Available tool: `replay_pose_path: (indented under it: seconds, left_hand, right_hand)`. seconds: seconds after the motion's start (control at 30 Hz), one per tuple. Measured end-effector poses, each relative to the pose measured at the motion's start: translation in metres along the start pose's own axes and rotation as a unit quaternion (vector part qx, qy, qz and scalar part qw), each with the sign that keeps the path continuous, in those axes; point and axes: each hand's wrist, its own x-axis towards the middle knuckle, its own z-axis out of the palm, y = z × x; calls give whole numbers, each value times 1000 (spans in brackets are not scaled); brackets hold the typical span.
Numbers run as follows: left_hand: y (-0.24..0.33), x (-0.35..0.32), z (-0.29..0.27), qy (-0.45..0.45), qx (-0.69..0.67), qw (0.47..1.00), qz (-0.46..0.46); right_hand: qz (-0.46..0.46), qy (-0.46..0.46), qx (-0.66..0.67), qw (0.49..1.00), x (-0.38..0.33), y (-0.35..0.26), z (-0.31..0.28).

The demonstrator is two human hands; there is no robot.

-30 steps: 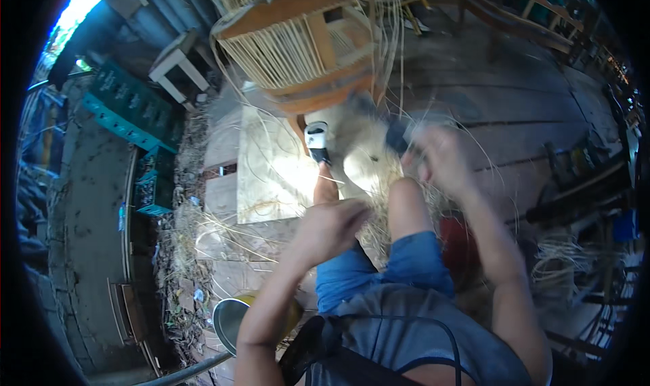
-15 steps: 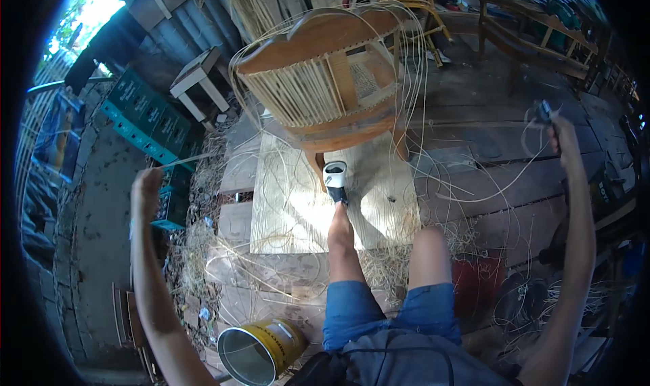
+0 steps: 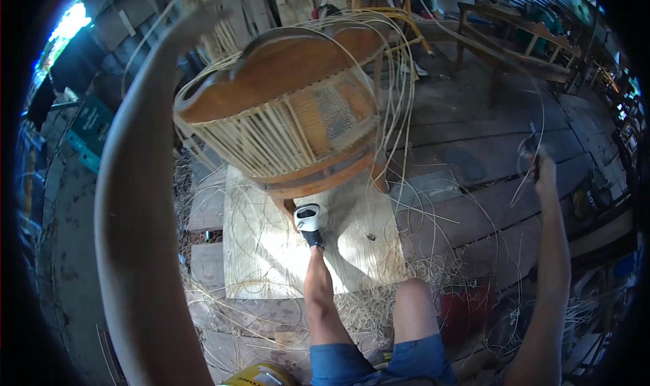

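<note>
A wooden chair (image 3: 298, 78) stands before me, its backrest strung with pale cane strands (image 3: 254, 142) and a woven patch at the right of them. Long loose strands loop over its top and hang down at the right. My left hand (image 3: 206, 26) is raised high at the upper left, close to the chair's top rail. Motion blurs its fingers. Out to the right, my right hand (image 3: 544, 173) is closed round a small dark tool (image 3: 530, 144) whose kind I cannot make out. A thin strand loops beside it. My shoe (image 3: 308, 217) touches the chair's leg area.
Under the chair lies a pale board (image 3: 254, 250) on the plank floor, with cane scraps (image 3: 365, 311) about it. A yellow bucket (image 3: 261, 376) stands at the lower edge. Green crates (image 3: 91, 132) are at the left, a wooden bench frame (image 3: 514, 40) at the far right.
My left hand has swung up from the left side to above the chair's top. My right hand has dropped slightly and moved left. The view has shifted, too.
</note>
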Motion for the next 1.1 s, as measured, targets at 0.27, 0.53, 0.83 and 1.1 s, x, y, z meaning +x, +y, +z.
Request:
replay_pose_path:
  seconds: [0.27, 0.53, 0.83, 1.1]
  left_hand:
    - [101, -108, 23, 323, 201, 923, -57]
    - [309, -327, 266, 100, -444, 849, -269]
    - [377, -480, 424, -45, -777, 559, -287]
    - [277, -487, 357, 35, -222, 884, -411]
  right_hand:
    - [59, -48, 8, 997, -58, 86, 21]
    - [25, -128, 79, 988, -209, 98, -35]
    - [206, -480, 94, 848, -445, 100, 15]
    - [43, -483, -76, 871, -442, 86, 2]
